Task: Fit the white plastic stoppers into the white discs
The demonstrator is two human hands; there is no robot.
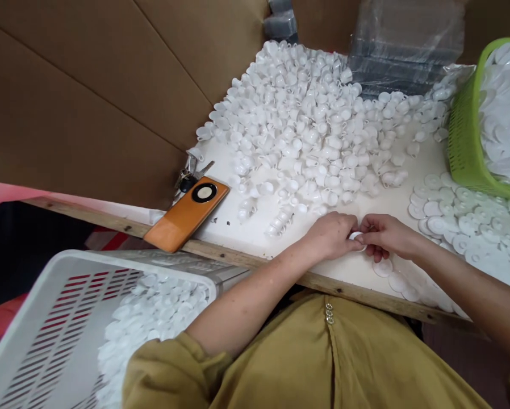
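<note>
My left hand [332, 234] and my right hand [386, 234] meet over the table near its front edge. Both are closed in a pinch on one small white saucer [357, 241], whose rim shows between the fingertips. Whether a cup is on it I cannot tell. Several more white saucers [383, 267] lie just below and right of my right hand. A short row of nested small white cups [280, 218] lies left of my hands. Behind them spreads a big heap of small white cups [310, 119] with handles.
An orange phone [182, 218] juts over the table's front edge, with keys [189, 177] behind it. A green basket [463, 130] of white discs and loose saucers [472, 216] are right. A white basket [33, 307] holding white pieces stands below left. Cardboard walls [88, 85] close the left.
</note>
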